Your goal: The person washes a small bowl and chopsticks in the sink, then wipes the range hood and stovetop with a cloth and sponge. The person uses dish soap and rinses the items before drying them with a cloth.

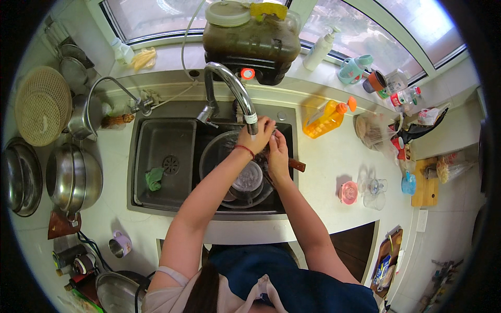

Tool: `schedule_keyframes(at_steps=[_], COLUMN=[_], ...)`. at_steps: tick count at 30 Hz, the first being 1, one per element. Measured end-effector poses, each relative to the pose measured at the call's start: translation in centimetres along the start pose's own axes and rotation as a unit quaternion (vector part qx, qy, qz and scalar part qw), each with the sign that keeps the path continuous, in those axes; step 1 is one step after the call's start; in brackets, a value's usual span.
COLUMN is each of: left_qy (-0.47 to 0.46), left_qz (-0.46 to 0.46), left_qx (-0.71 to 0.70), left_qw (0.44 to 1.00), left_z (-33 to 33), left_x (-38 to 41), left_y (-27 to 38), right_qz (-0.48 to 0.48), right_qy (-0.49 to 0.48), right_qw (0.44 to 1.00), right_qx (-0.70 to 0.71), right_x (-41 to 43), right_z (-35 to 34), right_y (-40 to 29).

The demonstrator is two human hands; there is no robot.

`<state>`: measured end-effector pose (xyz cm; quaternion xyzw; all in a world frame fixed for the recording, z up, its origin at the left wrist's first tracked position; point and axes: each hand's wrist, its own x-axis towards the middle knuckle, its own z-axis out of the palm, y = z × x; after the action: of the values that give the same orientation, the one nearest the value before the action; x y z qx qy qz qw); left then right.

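Observation:
My left hand [256, 135], with a red cord bracelet at the wrist, is beside the chrome faucet's spout [239, 84] over the sink's right basin. My right hand [278, 152] meets it, fingertips close together. Something small and thin shows between the fingers, too hidden to name. Below my hands, a large round basin [207, 158] sits in the sink. A metal bowl of water [247, 176] is inside it, partly covered by my left forearm. A brown wooden handle [297, 165] sticks out to the right behind my right wrist; its other end is hidden.
A green cloth [155, 179] lies in the left sink basin [166, 137]. On the right counter are an orange pump bottle [328, 118], a pink cup [348, 192] and clear cups [374, 200]. Steel pots [74, 178] stand left; a large plastic container [250, 41] is behind the faucet.

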<state>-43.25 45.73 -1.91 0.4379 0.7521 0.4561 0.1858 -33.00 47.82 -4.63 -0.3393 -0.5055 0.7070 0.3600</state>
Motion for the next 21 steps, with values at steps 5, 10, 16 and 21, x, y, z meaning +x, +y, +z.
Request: schedule_keyframes(at_steps=[5, 10, 16, 21], left_qy=[0.037, -0.171, 0.134, 0.223], left_qz=[0.130, -0.222, -0.003, -0.062], left_qx=[0.002, -0.420, -0.028, 0.108], left_qw=[0.991, 0.863, 0.991, 0.967], left_z=[-1.3, -4.8, -1.8, -2.9], left_x=[-0.4, -3.3, -6.5, -4.3], left_y=[-0.4, -0.7, 0.6, -3.3], right_qz=[0.060, 0.122, 0.301, 0.359], right_qy=[-0.001, -0.030, -0.041, 0.068], right_qw=[0.998, 0.980, 0.930, 0.925], right_qx=[0.029, 0.154, 0.210, 0.109], right_x=[-0.4, 0.0, 3.9, 0.6], right_z=[-0.2, 0.7, 2.1, 7.0], right_y=[-0.7, -2.3, 4.5, 1.6])
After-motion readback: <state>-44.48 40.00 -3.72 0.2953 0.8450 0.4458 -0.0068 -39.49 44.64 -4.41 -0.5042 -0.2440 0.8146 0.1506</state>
